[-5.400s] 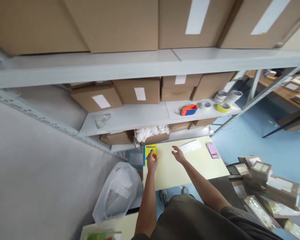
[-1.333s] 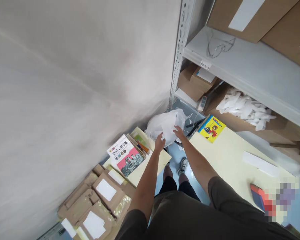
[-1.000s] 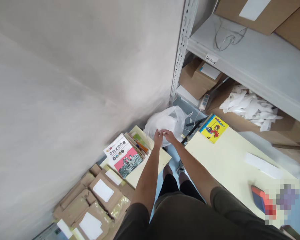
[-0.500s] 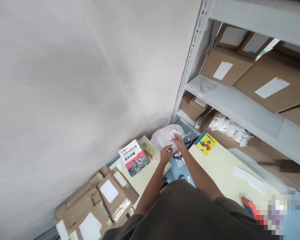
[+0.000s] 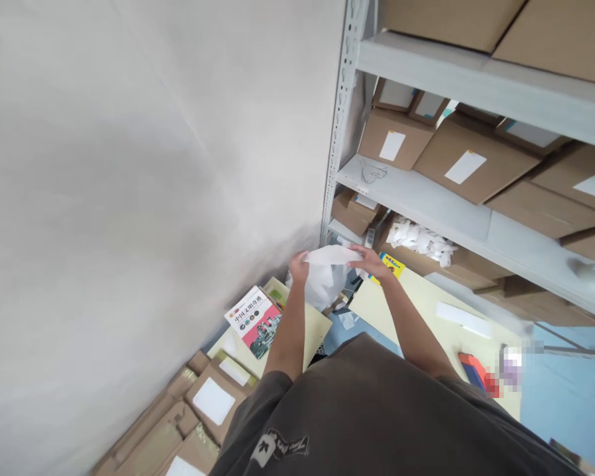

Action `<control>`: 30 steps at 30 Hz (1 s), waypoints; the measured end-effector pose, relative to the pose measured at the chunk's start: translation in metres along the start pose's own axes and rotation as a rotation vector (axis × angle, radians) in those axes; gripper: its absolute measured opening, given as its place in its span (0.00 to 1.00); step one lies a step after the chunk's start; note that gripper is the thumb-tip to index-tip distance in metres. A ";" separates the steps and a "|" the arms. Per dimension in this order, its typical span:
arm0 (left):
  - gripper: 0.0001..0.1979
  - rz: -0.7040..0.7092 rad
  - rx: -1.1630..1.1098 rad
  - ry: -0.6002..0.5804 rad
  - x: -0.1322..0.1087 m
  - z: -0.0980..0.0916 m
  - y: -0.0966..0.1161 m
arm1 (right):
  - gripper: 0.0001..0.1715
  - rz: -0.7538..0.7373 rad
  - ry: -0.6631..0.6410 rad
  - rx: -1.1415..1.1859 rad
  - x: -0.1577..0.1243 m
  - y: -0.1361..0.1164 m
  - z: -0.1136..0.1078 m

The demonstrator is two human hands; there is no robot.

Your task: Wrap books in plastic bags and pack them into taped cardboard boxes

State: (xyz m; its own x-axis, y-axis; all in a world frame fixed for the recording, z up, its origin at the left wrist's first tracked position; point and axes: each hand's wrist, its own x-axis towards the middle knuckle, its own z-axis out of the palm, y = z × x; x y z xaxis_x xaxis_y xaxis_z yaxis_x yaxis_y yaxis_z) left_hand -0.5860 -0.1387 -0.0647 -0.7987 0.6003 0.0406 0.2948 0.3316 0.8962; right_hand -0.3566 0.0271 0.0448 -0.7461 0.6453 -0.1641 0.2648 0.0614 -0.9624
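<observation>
Both my hands hold a white sheet-like plastic piece (image 5: 333, 254) stretched between them, above a bulging white plastic bag (image 5: 324, 286). My left hand (image 5: 298, 267) grips its left end with closed fingers. My right hand (image 5: 371, 261) grips the right end. A yellow picture book (image 5: 391, 265) lies on the pale yellow table (image 5: 426, 311) just behind my right hand, partly hidden by it.
A grey metal shelf rack (image 5: 426, 205) holds labelled cardboard boxes and a pile of white strips (image 5: 419, 237). A pink-covered book (image 5: 255, 319) lies on a lower yellow table, beside flat cardboard mailers (image 5: 213, 400). A bare wall stands left. A red object (image 5: 473, 370) lies on the table.
My hands went from reaching into the white bag to lifting a white sheet out of it, now stretched between them. The view tilted up toward the shelves.
</observation>
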 end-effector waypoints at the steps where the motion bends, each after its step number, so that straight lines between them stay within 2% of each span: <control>1: 0.19 0.011 -0.005 0.008 0.007 -0.009 0.000 | 0.45 -0.029 -0.007 -0.098 -0.005 -0.002 -0.012; 3: 0.20 0.032 0.036 -0.015 0.018 -0.027 -0.001 | 0.42 -0.054 0.012 -0.263 -0.016 -0.001 -0.036; 6: 0.22 0.092 0.173 -0.093 0.029 -0.048 0.002 | 0.20 -0.058 0.133 -0.348 -0.037 0.012 -0.067; 8: 0.22 0.148 0.223 -0.149 0.031 -0.053 0.009 | 0.12 -0.063 0.267 -0.330 -0.055 0.026 -0.085; 11: 0.18 0.180 0.141 -0.216 0.024 -0.046 0.027 | 0.11 -0.035 0.445 -0.272 -0.088 0.048 -0.107; 13: 0.15 0.130 -0.007 -0.242 0.012 -0.034 0.041 | 0.11 0.012 0.469 -0.241 -0.114 0.061 -0.118; 16: 0.13 0.051 -0.252 -0.241 -0.015 -0.005 0.058 | 0.15 0.082 0.434 -0.187 -0.157 0.080 -0.131; 19: 0.13 0.039 -0.324 -0.249 -0.048 0.032 0.073 | 0.16 0.173 0.407 -0.098 -0.209 0.101 -0.147; 23: 0.13 0.115 -0.017 -0.331 -0.091 0.079 0.099 | 0.15 0.400 0.308 0.029 -0.294 0.137 -0.175; 25: 0.14 0.192 0.166 -0.367 -0.108 0.096 0.112 | 0.17 0.457 0.302 0.132 -0.338 0.158 -0.185; 28: 0.15 0.261 0.301 -0.391 -0.129 0.117 0.123 | 0.21 0.425 0.472 0.286 -0.390 0.193 -0.197; 30: 0.15 0.263 0.329 -0.405 -0.141 0.133 0.124 | 0.22 0.408 0.631 0.359 -0.409 0.218 -0.201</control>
State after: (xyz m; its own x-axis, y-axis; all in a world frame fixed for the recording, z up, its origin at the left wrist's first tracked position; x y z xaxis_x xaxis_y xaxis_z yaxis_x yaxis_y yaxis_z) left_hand -0.3670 -0.0859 -0.0184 -0.4314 0.9021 0.0129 0.6550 0.3034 0.6920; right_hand 0.1291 -0.0699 -0.0543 -0.1228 0.8767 -0.4651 0.1497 -0.4469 -0.8820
